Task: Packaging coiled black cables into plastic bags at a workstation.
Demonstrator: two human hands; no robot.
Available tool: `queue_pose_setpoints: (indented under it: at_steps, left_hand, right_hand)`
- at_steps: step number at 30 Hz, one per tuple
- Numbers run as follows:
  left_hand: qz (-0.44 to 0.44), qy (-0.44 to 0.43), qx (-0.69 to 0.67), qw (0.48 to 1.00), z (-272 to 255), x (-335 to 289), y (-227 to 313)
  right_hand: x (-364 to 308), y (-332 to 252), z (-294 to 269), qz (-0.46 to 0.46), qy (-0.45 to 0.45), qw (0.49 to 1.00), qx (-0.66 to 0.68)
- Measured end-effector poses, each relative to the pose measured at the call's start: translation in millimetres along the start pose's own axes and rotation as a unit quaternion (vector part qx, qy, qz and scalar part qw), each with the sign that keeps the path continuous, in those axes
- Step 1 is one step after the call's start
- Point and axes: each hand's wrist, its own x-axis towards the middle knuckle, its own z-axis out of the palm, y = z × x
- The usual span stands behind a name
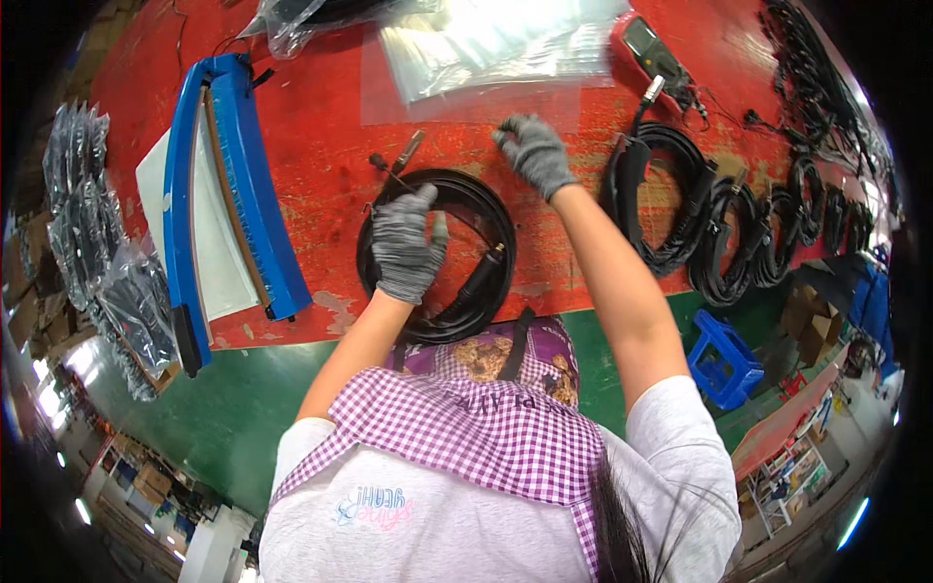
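A coil of black cable lies on the red table in front of me, with a metal-tipped connector at its upper left and another plug inside the ring. My left hand, in a grey striped glove, is on the left side of this coil; its fingers curl over the cable and the thumb stands apart. My right hand, gloved alike, is above the table to the right of the coil. Its fingers are loosely bent and apart, with nothing seen in them. Just beyond it lies a stack of clear plastic bags.
A blue frame-like device stands at the left. Bagged items hang or lie past the table's left edge. At right are a red multimeter and several more cable coils. A blue stool stands on the green floor.
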Motion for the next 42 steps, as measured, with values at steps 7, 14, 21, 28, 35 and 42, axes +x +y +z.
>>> queue_pose_setpoints:
  at_steps: [7,14,21,28,35,42]
  left_hand:
    - [-0.223,0.088,-0.078,0.968,-1.3,59.9,-40.6]
    - [0.158,-0.027,-0.09,0.983,31.5,9.1,-4.7]
    - [0.075,0.186,-0.137,0.97,-48.1,90.3,15.0]
    - [0.106,0.184,0.197,0.957,-39.8,164.3,-50.7]
    - [0.253,0.126,0.312,0.907,-62.2,178.4,-69.2]
    - [-0.057,0.045,0.398,0.915,-76.8,180.7,-86.4]
  right_hand:
    - [68.3,6.7,27.4,-0.085,-0.021,0.996,-0.029]
    - [107.0,12.8,13.7,-0.001,-0.143,0.988,0.057]
    - [103.7,-41.8,-47.8,0.036,-0.191,0.97,0.148]
    - [83.6,-71.9,-72.0,-0.166,0.048,0.985,-0.023]
    - [55.2,-37.5,-56.6,-0.369,0.232,0.826,-0.357]
    - [61.4,11.6,-89.7,0.07,0.07,0.927,-0.363]
